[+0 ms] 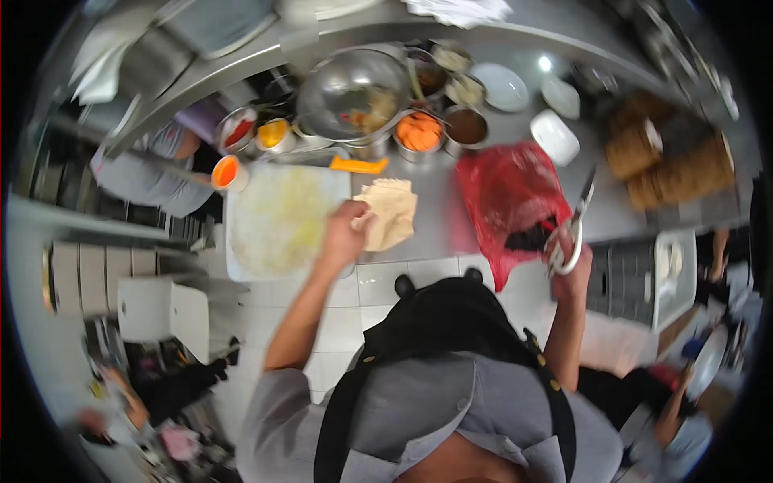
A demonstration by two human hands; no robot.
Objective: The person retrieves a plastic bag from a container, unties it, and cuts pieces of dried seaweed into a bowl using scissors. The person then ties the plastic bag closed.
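My left hand (pixel 348 232) has its fingers closed at the left edge of a beige cloth or paper piece (pixel 392 216) on the steel counter. To its left lies a stained white cutting board (pixel 283 225), with a yellow-handled tool (pixel 359 165) at the board's top right. My right hand (pixel 570 266) is closed around white-handled scissors (pixel 577 229), their blades pointing up and away. Beside the scissors, a red plastic bag (pixel 514 193) sits near the counter's front edge, with something dark at its opening.
Behind the board are a large metal bowl (pixel 354 92), a container of orange slices (pixel 419 131) and a pot of brown sauce (pixel 466 127). White dishes (pixel 555 138) stand at the back right. A grey crate (pixel 622 282) is at the right. Other people stand around.
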